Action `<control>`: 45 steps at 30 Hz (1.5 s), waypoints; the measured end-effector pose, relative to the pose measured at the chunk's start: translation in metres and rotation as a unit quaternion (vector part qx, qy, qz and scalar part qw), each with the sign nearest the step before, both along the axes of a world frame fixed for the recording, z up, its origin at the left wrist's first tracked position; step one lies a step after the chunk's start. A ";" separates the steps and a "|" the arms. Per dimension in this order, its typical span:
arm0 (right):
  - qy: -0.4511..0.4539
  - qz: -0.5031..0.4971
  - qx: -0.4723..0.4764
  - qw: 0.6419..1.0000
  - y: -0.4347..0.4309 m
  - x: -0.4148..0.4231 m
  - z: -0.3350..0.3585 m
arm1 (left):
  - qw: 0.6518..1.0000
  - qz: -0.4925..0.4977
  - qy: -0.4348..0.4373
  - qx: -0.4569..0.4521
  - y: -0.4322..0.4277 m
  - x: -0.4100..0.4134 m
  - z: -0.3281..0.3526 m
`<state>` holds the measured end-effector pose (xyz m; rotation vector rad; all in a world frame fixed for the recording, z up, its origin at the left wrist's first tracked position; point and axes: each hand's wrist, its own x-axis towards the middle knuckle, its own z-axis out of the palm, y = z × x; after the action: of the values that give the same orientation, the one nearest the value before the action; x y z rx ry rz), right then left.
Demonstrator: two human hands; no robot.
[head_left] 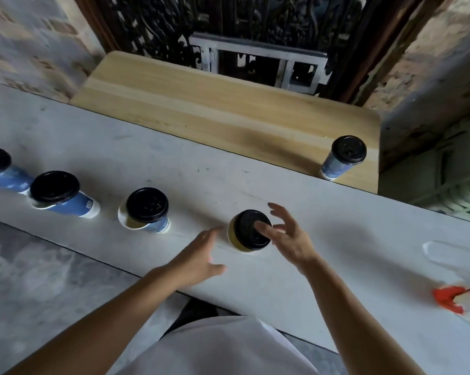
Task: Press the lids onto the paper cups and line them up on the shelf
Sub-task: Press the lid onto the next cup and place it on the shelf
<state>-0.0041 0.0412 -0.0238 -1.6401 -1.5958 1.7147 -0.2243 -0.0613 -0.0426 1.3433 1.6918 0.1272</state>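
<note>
Several paper cups with black lids stand in a row on the white shelf (323, 239). The nearest cup (238, 239) has its black lid (248, 226) sitting off-centre on it. My right hand (288, 236) hovers at the lid's right side with fingers spread, one fingertip over the lid. My left hand (198, 255) is open just left of this cup, holding nothing. Further left stand a cup (147, 209), a blue cup (63, 194) and another blue cup (0, 170) at the frame edge. A lidded blue cup (343, 156) stands on the wooden table (201, 109).
A white plastic bag (453, 258) and a red and white wrapper (455, 299) lie at the shelf's right end. Behind the wooden table is a dark carved screen (255, 25). Grey floor (39, 280) lies below the shelf's near edge.
</note>
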 end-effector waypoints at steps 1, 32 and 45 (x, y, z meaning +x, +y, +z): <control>-0.029 0.035 0.022 0.999 -0.001 -0.004 0.000 | 0.999 0.020 -0.026 0.014 0.004 0.001 -0.002; -0.220 0.013 0.117 0.968 -0.035 -0.079 0.005 | 0.965 -0.027 -0.251 0.063 0.052 -0.024 -0.048; -0.163 -0.044 0.220 0.961 -0.051 -0.077 0.020 | 0.978 0.010 -0.161 0.134 0.046 -0.007 -0.050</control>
<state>-0.0816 -0.0101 -0.0042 -1.7820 -1.8460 0.9807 -0.2318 -0.0155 -0.0929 1.4140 1.4491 0.5728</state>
